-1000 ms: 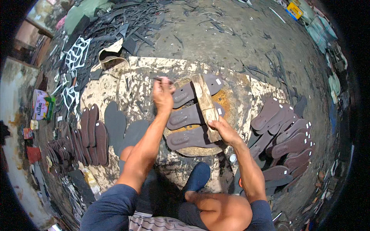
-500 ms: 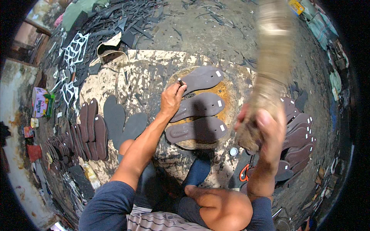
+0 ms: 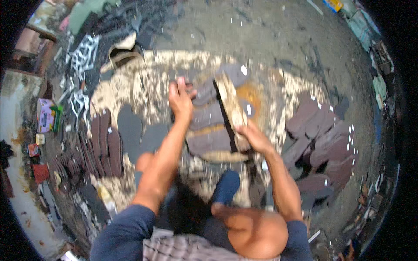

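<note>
Three brown shoe soles lie side by side on a round, rusty-coloured board [image 3: 257, 93]: the far sole [image 3: 233, 71], the middle sole [image 3: 208, 115] and the near sole [image 3: 207, 143]. My right hand [image 3: 251, 135] is closed round a thick wooden club [image 3: 233, 104], which crosses above the soles and hides parts of them. My left hand [image 3: 180, 102] hovers by the left ends of the far and middle soles. Its fingers are curled and blurred, and whatever they hold cannot be made out.
Brown soles are piled at the left [image 3: 114, 148] and the right [image 3: 331, 135]. Dark grey sole pieces [image 3: 129, 130] lie beside the left pile. Under everything spreads a stained pale sheet [image 3: 152, 65]. White lattice offcuts [image 3: 85, 56] and dark strips [image 3: 143, 26] lie farther back.
The club has come down and leftward from its raised position, my right hand with it. My left hand has shifted up and left off the far sole; the short dark peg it held no longer shows.
</note>
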Motion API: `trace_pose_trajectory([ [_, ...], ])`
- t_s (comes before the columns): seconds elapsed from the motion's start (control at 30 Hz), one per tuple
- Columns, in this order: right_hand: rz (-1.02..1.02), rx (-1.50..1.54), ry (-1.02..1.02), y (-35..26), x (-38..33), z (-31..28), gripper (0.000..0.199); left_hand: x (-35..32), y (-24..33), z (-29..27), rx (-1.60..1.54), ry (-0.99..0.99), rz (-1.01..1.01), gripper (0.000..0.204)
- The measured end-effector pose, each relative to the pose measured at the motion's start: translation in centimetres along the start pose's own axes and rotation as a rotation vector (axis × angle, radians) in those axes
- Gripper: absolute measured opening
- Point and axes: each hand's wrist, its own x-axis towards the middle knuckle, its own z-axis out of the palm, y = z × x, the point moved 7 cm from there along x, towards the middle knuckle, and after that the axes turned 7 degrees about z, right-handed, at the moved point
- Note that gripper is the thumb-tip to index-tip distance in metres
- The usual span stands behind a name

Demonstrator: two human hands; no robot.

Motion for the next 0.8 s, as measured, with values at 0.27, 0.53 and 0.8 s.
trace_pose_trajectory([
  [0.27,0.010,0.299,-0.065,-8.7,-6.1,1.7,0.045,-4.4,-1.8,-2.1,0.304,-0.353,0.084,0.031],
  [0.53,-0.693,0.171,0.246,-19.0,-17.3,2.6,0.047,-5.2,0.7,-2.7,0.544,-0.410,0.386,0.022],
  [0.8,0.076,0.102,-0.141,-1.0,-7.5,5.5,0.046,-8.0,-1.9,-4.1,0.427,-0.379,0.555,0.023],
])
